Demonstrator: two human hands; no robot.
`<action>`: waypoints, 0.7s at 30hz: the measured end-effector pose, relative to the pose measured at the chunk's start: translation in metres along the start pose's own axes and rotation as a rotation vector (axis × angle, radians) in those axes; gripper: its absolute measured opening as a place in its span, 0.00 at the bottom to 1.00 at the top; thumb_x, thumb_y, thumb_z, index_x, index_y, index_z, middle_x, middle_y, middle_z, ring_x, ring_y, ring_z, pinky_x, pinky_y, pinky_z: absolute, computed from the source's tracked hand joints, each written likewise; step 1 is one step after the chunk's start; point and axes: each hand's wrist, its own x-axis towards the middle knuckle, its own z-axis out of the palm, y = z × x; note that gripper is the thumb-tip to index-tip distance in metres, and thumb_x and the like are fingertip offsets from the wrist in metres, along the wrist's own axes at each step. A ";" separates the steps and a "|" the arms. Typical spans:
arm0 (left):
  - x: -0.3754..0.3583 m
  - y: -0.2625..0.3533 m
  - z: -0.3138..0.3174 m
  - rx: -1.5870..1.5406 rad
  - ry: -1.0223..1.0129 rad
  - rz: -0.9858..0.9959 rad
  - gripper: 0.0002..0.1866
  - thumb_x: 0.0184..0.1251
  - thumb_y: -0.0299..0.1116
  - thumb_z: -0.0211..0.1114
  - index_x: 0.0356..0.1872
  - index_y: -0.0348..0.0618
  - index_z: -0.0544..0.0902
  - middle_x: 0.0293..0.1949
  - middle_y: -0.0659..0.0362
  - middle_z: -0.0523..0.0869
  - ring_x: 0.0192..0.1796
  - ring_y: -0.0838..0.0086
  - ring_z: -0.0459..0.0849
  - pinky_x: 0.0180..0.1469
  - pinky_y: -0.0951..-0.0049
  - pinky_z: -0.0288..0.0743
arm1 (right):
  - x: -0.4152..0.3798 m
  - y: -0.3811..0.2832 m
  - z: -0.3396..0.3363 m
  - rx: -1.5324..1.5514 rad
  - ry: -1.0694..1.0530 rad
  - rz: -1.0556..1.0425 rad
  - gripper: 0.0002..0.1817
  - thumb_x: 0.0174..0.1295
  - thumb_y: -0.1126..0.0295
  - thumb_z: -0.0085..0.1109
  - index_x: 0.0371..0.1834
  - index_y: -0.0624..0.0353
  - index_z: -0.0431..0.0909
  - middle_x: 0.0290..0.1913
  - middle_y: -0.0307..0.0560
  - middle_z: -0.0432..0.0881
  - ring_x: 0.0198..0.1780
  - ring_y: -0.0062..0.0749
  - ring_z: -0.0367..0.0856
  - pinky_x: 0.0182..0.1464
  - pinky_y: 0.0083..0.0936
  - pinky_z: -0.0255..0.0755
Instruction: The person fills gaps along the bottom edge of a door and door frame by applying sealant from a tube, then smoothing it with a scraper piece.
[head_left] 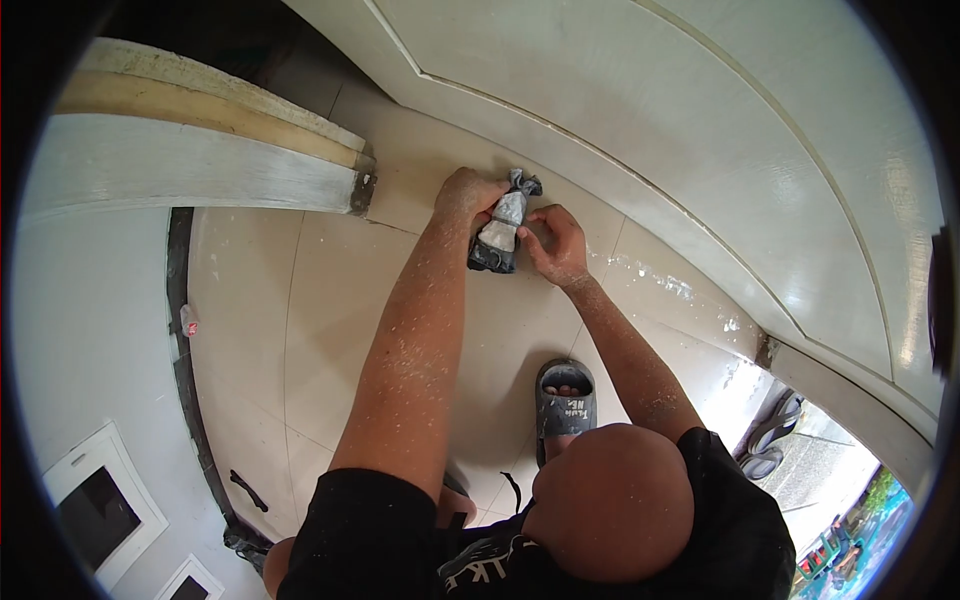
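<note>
A small bag-like bundle [507, 215] sits over the tiled floor, pinched in and ruffled at its top. Its middle is whitish, its bottom black, and a dark band crosses it; what is inside cannot be made out. My left hand [467, 195] is closed on the bundle's left side, with some fingers hidden behind it. At the right side is my right hand [558, 245], its thumb and forefinger curved and apart, their tips at the bundle's edge. Pale specks cover both forearms.
A white panelled door [640, 130] stands along the upper right. The end of a whitish wooden frame [300, 165] juts in at upper left. A grey slipper [566, 400] is on my foot; other sandals [775, 430] lie outside. White smears [660, 280] mark the floor.
</note>
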 end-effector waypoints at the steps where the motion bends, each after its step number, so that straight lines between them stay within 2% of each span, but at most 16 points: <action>1: 0.002 -0.006 0.001 0.009 -0.002 0.001 0.22 0.58 0.54 0.72 0.31 0.42 0.90 0.27 0.55 0.90 0.33 0.71 0.90 0.39 0.69 0.83 | 0.000 0.000 0.000 -0.008 0.010 -0.020 0.16 0.57 0.64 0.72 0.40 0.63 0.80 0.37 0.53 0.82 0.43 0.49 0.82 0.47 0.36 0.76; 3: -0.010 -0.011 0.003 0.210 0.047 0.175 0.23 0.55 0.54 0.74 0.34 0.41 0.90 0.32 0.52 0.91 0.38 0.63 0.91 0.44 0.66 0.84 | -0.004 0.004 0.001 -0.014 0.032 -0.029 0.16 0.56 0.64 0.72 0.40 0.63 0.79 0.37 0.53 0.81 0.42 0.49 0.82 0.46 0.36 0.76; 4: -0.017 -0.013 0.007 0.218 0.046 0.177 0.23 0.55 0.54 0.74 0.34 0.41 0.90 0.32 0.52 0.91 0.38 0.63 0.91 0.44 0.66 0.84 | -0.004 0.006 0.001 -0.006 0.029 -0.033 0.16 0.56 0.64 0.72 0.39 0.63 0.79 0.36 0.53 0.81 0.41 0.48 0.82 0.46 0.36 0.76; 6: -0.046 -0.004 0.012 0.337 0.252 0.312 0.20 0.55 0.49 0.69 0.31 0.38 0.88 0.32 0.47 0.90 0.38 0.56 0.90 0.46 0.61 0.83 | -0.003 0.006 0.002 0.003 0.025 -0.043 0.16 0.56 0.64 0.73 0.38 0.63 0.79 0.36 0.52 0.81 0.40 0.48 0.82 0.45 0.36 0.76; 7: -0.052 0.001 0.012 0.337 0.238 0.299 0.21 0.53 0.50 0.70 0.32 0.39 0.88 0.36 0.45 0.89 0.43 0.52 0.88 0.50 0.59 0.82 | -0.003 0.005 0.002 0.018 0.049 -0.034 0.16 0.56 0.64 0.72 0.38 0.63 0.79 0.36 0.52 0.80 0.40 0.47 0.82 0.44 0.36 0.76; 14: -0.030 0.013 0.019 0.443 0.383 0.210 0.29 0.57 0.59 0.65 0.29 0.36 0.87 0.37 0.48 0.91 0.43 0.54 0.89 0.48 0.59 0.82 | -0.003 0.001 0.001 0.008 0.057 -0.010 0.17 0.56 0.63 0.72 0.40 0.63 0.78 0.36 0.52 0.80 0.40 0.47 0.82 0.46 0.36 0.76; 16: -0.033 0.028 0.006 0.405 0.219 0.019 0.32 0.60 0.63 0.64 0.45 0.40 0.89 0.42 0.52 0.91 0.51 0.63 0.89 0.52 0.63 0.82 | -0.003 0.000 0.000 0.006 0.050 -0.004 0.17 0.56 0.64 0.72 0.40 0.63 0.78 0.36 0.52 0.80 0.41 0.47 0.82 0.46 0.36 0.76; 17: -0.031 0.032 0.002 0.405 0.217 0.018 0.32 0.60 0.63 0.64 0.45 0.40 0.89 0.42 0.52 0.91 0.51 0.63 0.89 0.52 0.63 0.82 | -0.003 0.000 0.000 0.007 0.047 -0.001 0.17 0.56 0.64 0.72 0.40 0.63 0.78 0.36 0.52 0.80 0.41 0.48 0.82 0.47 0.36 0.76; 19: -0.029 0.038 -0.005 0.291 0.059 -0.042 0.30 0.62 0.62 0.62 0.37 0.41 0.90 0.32 0.54 0.91 0.41 0.67 0.91 0.46 0.66 0.83 | -0.001 0.000 0.000 0.004 0.046 -0.002 0.17 0.56 0.64 0.72 0.40 0.63 0.78 0.36 0.53 0.80 0.42 0.48 0.82 0.47 0.36 0.76; 20: -0.025 0.034 -0.004 0.290 0.053 -0.045 0.30 0.62 0.62 0.62 0.37 0.41 0.90 0.32 0.54 0.91 0.41 0.67 0.91 0.46 0.66 0.83 | -0.003 0.001 0.001 0.004 0.044 -0.003 0.17 0.56 0.64 0.72 0.40 0.63 0.78 0.37 0.53 0.80 0.42 0.48 0.82 0.47 0.36 0.76; 21: -0.022 0.030 -0.003 0.221 0.063 -0.036 0.28 0.63 0.61 0.62 0.33 0.42 0.90 0.29 0.55 0.90 0.35 0.69 0.90 0.43 0.66 0.83 | -0.004 0.002 0.001 0.004 0.040 0.000 0.17 0.56 0.64 0.72 0.40 0.63 0.78 0.37 0.53 0.80 0.42 0.48 0.82 0.47 0.36 0.76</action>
